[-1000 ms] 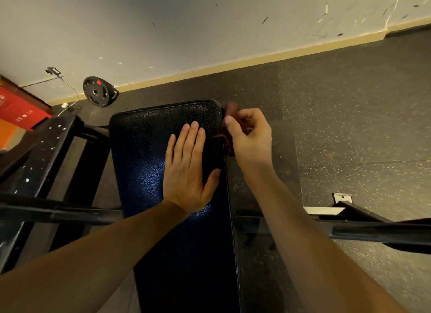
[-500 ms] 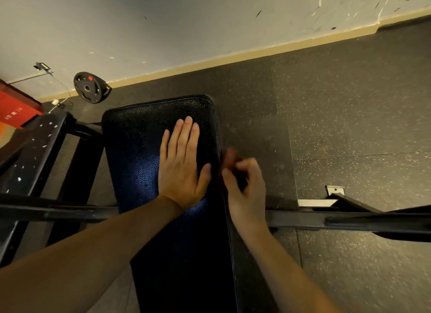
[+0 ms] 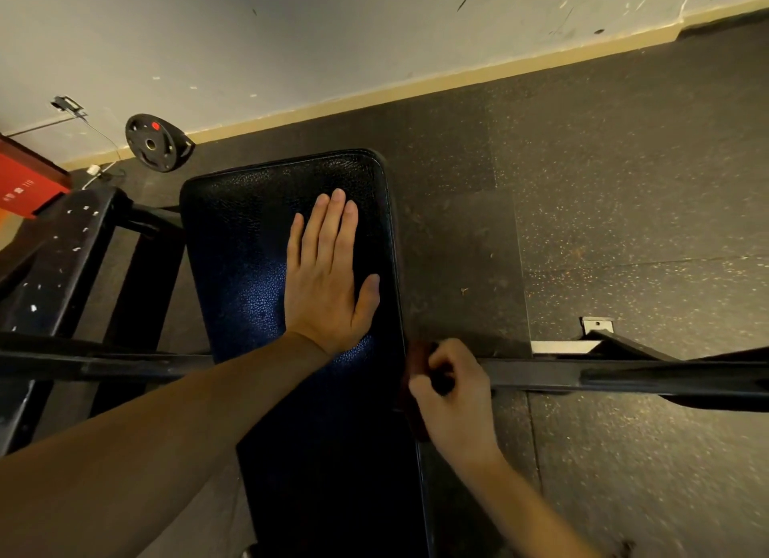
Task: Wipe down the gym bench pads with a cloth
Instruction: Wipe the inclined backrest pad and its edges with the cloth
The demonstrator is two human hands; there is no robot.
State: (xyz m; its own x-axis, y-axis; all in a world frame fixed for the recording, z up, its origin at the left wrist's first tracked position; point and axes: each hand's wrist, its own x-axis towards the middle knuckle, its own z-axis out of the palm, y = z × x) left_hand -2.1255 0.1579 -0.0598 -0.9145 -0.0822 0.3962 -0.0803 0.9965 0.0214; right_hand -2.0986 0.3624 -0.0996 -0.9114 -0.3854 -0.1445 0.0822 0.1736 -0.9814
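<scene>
The left hand (image 3: 324, 283) lay flat on the pad (image 3: 249, 233), palm down, fingers straight and close together, thumb angled out toward the right hand. The right hand (image 3: 453, 399) sat just beside the left wrist, at the pad's right edge, fingers curled round a dark reddish cloth (image 3: 417, 353) that touched the pad's side; the hand hid much of it. A black bar (image 3: 624, 376) ran crosswise below both hands. A plate (image 3: 156, 143) stood well beyond the left fingertips, to their left.
</scene>
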